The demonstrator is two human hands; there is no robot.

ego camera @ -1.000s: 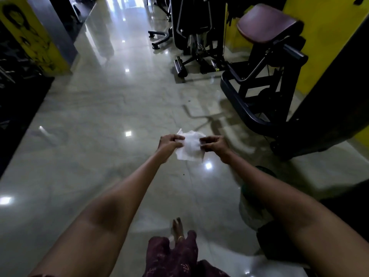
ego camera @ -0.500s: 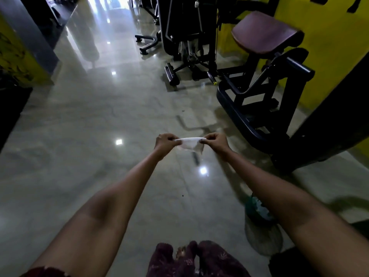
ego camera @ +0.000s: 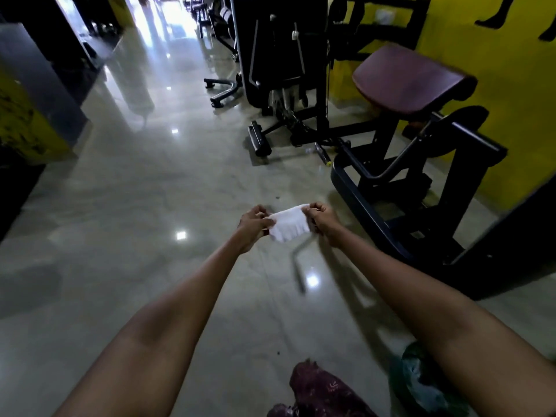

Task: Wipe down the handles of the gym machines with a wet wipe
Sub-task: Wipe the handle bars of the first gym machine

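A white wet wipe (ego camera: 289,223) is stretched between both hands in front of me, above the shiny floor. My left hand (ego camera: 252,224) pinches its left edge and my right hand (ego camera: 323,221) pinches its right edge. To the right stands a black gym machine (ego camera: 412,164) with a maroon padded rest (ego camera: 404,81) and a black bar (ego camera: 478,138) sticking out under the pad. Another black machine (ego camera: 279,70) with cables stands further back.
A yellow wall (ego camera: 505,94) runs along the right behind the machines. A grey and yellow pillar (ego camera: 36,109) is at the left. A dark green bag (ego camera: 421,383) lies on the floor at the lower right. Polished floor (ego camera: 150,206) stretches ahead.
The view has advanced toward the machines. The wipe, crumpled a second ago and pulled thin half a second ago, now hangs as a wider folded band between both hands.
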